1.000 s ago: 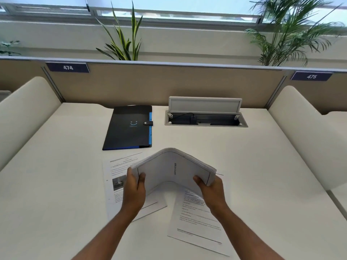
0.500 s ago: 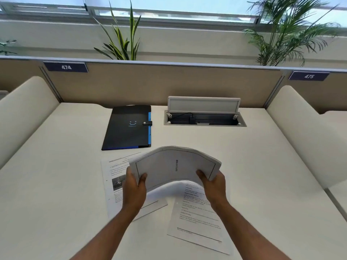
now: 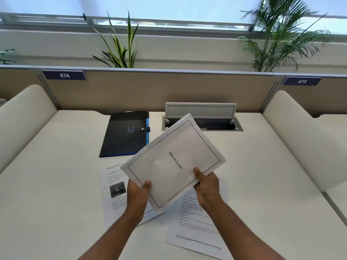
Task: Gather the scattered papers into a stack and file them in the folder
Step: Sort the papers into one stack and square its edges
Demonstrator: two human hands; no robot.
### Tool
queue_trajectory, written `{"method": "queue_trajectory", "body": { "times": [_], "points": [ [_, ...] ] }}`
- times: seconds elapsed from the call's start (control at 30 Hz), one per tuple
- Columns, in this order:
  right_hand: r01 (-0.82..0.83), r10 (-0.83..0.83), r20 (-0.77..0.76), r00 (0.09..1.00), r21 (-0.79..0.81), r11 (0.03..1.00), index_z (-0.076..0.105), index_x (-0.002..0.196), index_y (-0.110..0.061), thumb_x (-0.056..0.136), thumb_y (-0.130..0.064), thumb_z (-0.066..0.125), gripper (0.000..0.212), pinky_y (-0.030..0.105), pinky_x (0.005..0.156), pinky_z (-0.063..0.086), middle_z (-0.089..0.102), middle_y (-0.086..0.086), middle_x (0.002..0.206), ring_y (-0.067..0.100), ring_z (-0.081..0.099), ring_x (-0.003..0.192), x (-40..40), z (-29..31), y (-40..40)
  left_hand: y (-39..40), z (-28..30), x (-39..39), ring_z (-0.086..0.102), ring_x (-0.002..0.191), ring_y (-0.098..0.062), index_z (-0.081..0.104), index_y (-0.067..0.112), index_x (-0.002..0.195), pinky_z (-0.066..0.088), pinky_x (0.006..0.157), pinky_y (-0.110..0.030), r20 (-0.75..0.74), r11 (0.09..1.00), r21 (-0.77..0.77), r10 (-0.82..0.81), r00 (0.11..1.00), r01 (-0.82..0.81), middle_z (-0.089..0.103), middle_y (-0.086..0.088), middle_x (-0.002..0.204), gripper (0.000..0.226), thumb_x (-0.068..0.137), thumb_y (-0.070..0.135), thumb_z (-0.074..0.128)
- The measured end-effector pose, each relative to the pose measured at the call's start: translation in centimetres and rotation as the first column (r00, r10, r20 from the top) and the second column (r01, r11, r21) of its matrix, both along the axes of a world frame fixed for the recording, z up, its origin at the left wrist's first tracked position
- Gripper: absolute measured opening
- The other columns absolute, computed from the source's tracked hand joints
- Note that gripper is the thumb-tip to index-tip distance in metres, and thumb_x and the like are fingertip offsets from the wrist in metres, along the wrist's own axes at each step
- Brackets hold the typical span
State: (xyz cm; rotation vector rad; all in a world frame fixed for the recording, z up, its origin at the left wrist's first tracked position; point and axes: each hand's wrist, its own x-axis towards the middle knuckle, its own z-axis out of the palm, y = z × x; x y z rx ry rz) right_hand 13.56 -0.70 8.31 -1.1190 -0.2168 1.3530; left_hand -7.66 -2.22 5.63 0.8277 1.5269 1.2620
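I hold a stack of white papers [image 3: 172,160] above the desk, its top sheet framed by a thin border and printed BIBLIOGRAPHY. My left hand [image 3: 138,194] grips its lower left edge and my right hand [image 3: 207,186] grips its lower right edge. The stack is flat and turned diagonally. Under it two printed sheets lie on the desk: one with a photo [image 3: 114,192] on the left, one with text [image 3: 197,228] on the right. A black folder [image 3: 124,136] with a blue edge and a snap tab lies shut at the back left.
An open cable hatch [image 3: 201,117] with its raised lid sits behind the stack at the desk's back. Padded cream dividers [image 3: 24,117] flank the white desk [image 3: 56,194] on both sides. A partition with plants behind it closes the far edge.
The stack was bent into an arch between my hands. It is now flat, lifted higher and rotated so its far corner points towards the hatch.
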Motion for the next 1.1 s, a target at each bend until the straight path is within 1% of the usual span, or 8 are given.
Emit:
{"method": "queue_trajectory", "body": {
  "times": [0.13,0.27,0.37,0.5,0.7,0.83,0.97,1.1],
  "points": [
    [-0.016,-0.019,0.319,0.948,0.107,0.994,0.07,0.107,-0.009,0.089,0.002,0.073,0.022,0.052,0.096,0.057,0.077,0.011,0.106,0.03,0.069,0.099,1.6,1.2,0.4,0.0,0.2,-0.3,0.045,0.134,-0.029,0.015,0.026,0.148,0.045,0.102,-0.041,-0.099,0.992,-0.061,-0.12,0.988,0.115,0.04,-0.01,0.149,0.081,0.088,0.027,0.07],
    [-0.144,0.031,0.576,0.817,0.151,0.978,0.072,0.099,-0.014,0.089,-0.003,0.075,0.015,0.047,0.088,0.061,0.08,0.004,0.099,0.031,0.074,0.096,3.3,3.0,0.9,2.1,2.6,-0.7,0.011,0.152,-0.027,-0.005,0.029,0.156,0.021,0.118,-0.051,-0.452,0.984,0.068,-0.117,0.884,0.165,0.0,0.001,0.166,0.101,0.086,0.044,0.066],
    [-0.257,0.072,0.684,0.726,0.173,0.951,0.072,0.095,-0.024,0.091,-0.007,0.074,0.017,0.027,0.074,0.062,0.08,-0.011,0.091,0.014,0.075,0.087,3.4,4.3,1.2,3.8,5.6,-0.3,0.036,0.142,-0.02,0.009,0.034,0.154,0.04,0.109,-0.046,-0.43,0.916,0.253,-0.183,0.884,0.312,0.024,0.008,0.161,0.077,0.094,0.039,0.057],
    [-0.238,-0.023,0.702,0.712,0.272,0.932,0.07,0.095,-0.026,0.093,-0.011,0.073,0.015,0.023,0.068,0.063,0.078,-0.02,0.09,0.007,0.074,0.085,2.3,5.7,1.2,4.2,8.2,0.1,0.068,0.099,-0.014,0.049,0.023,0.122,0.063,0.077,-0.04,-0.301,0.879,0.401,-0.139,0.943,0.258,0.065,0.008,0.114,0.024,0.1,0.033,0.047],
    [-0.107,-0.157,0.636,0.755,0.356,0.928,0.062,0.108,-0.035,0.096,-0.026,0.069,0.016,0.022,0.066,0.061,0.074,-0.02,0.097,0.016,0.073,0.093,-0.8,5.3,0.3,2.2,7.4,1.6,0.066,0.093,-0.011,0.044,0.02,0.114,0.06,0.067,-0.025,-0.256,0.823,0.534,-0.061,0.965,0.194,0.062,0.022,0.1,0.021,0.1,0.036,0.043],
    [-0.197,-0.128,0.721,0.681,0.349,0.916,0.041,0.137,-0.038,0.095,-0.034,0.067,0.05,0.033,0.077,0.065,0.06,-0.007,0.125,0.019,0.068,0.11,-1.4,4.2,-0.9,1.3,5.7,1.8,0.062,0.102,-0.006,0.037,0.047,0.115,0.058,0.063,-0.02,-0.275,0.874,0.434,-0.102,0.956,0.218,0.056,0.024,0.107,0.018,0.098,0.043,0.042],
    [-0.284,-0.408,0.866,0.29,0.485,0.827,0.029,0.151,-0.029,0.092,-0.014,0.074,0.076,0.015,0.083,0.058,0.049,0.003,0.143,0.009,0.06,0.115,0.0,5.6,0.0,1.4,5.4,1.7,0.061,0.101,-0.002,0.034,0.057,0.109,0.058,0.062,-0.019,-0.29,0.891,0.401,-0.096,0.952,0.212,0.054,0.016,0.111,0.021,0.098,0.039,0.039],
    [-0.413,-0.524,0.847,-0.089,0.447,0.793,0.061,0.141,-0.018,0.095,-0.016,0.069,0.046,0.019,0.069,0.061,0.058,0.012,0.134,0.012,0.061,0.095,1.1,7.3,1.4,1.4,4.7,1.6,0.061,0.101,0.0,0.035,0.049,0.111,0.059,0.065,-0.021,-0.303,0.891,0.392,-0.111,0.946,0.23,0.055,0.016,0.114,0.017,0.098,0.038,0.038]
  ]
}}
